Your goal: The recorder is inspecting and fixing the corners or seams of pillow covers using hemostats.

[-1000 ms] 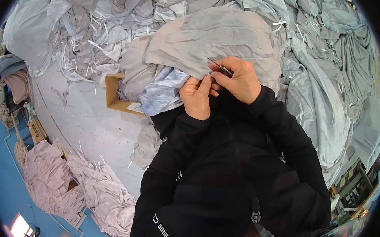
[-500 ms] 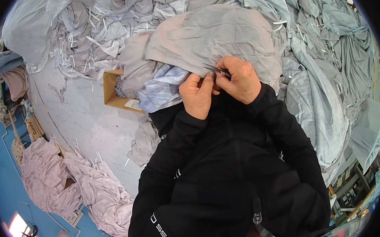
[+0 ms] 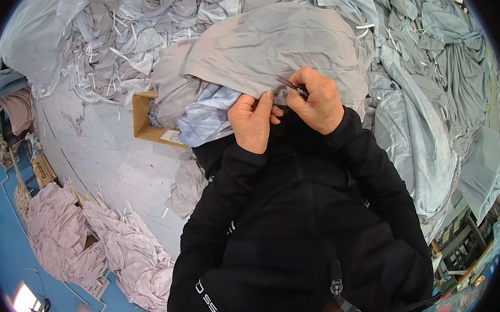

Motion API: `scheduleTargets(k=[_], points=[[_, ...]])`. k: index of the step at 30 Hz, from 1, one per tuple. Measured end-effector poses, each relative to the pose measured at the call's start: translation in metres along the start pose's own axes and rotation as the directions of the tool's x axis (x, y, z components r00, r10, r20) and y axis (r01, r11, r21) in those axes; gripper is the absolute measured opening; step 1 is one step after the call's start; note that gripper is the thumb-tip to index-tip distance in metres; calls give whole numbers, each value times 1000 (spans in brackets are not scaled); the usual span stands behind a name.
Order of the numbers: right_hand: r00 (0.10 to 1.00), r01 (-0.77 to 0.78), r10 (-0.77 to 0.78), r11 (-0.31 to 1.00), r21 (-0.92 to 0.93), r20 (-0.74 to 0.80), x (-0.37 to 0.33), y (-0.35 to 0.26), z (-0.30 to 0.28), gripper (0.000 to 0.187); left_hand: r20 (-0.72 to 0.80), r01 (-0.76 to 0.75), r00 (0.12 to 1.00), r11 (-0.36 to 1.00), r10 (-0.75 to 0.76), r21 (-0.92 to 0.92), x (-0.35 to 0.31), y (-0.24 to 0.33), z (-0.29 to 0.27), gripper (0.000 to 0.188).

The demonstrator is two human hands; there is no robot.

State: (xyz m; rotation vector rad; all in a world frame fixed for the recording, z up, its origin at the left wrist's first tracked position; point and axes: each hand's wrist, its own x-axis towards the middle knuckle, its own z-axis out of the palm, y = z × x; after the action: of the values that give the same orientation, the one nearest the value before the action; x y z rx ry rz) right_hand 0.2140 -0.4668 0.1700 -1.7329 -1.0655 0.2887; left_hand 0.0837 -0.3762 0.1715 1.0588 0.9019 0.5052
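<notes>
Grey fabric lies heaped in front of me, one edge of it drawn toward my body. My left hand pinches that edge between thumb and fingers. Close to its right, my right hand is closed around small dark thread snips, whose blades point up and to the left over the cloth. Part of the snips is hidden inside the palm. Beside my left hand, a light blue crumpled cloth spills from under the grey fabric.
An open cardboard box stands left of the fabric, with scraps inside. Large heaps of grey cloth with white ties lie along the far side, and more grey-green cloth at the right. Pinkish cloth piles lie at the lower left.
The snips' blades have come away from the left fingertips and now show above the cloth. My left hand has shifted slightly left with the fabric edge.
</notes>
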Motion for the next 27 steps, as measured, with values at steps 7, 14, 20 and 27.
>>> scheduleTargets(k=[7, 14, 20, 27], points=[[935, -353, 339, 924, 151, 107, -1, -17, -17, 17, 21, 17, 1000, 995, -15, -96, -1, 0, -1, 12], [975, -146, 156, 986, -76, 158, -10, -23, -33, 26, 110, 135, 988, 947, -106, -292, 3, -2, -4, 11], [978, -130, 131, 991, -16, 160, -11, -20, -31, 27, 198, 169, 975, 918, -102, -359, 4, -4, -6, 11], [981, -124, 115, 991, 48, 154, -8, -19, -32, 26, 250, 189, 963, 912, -100, -365, 4, -2, -5, 13]])
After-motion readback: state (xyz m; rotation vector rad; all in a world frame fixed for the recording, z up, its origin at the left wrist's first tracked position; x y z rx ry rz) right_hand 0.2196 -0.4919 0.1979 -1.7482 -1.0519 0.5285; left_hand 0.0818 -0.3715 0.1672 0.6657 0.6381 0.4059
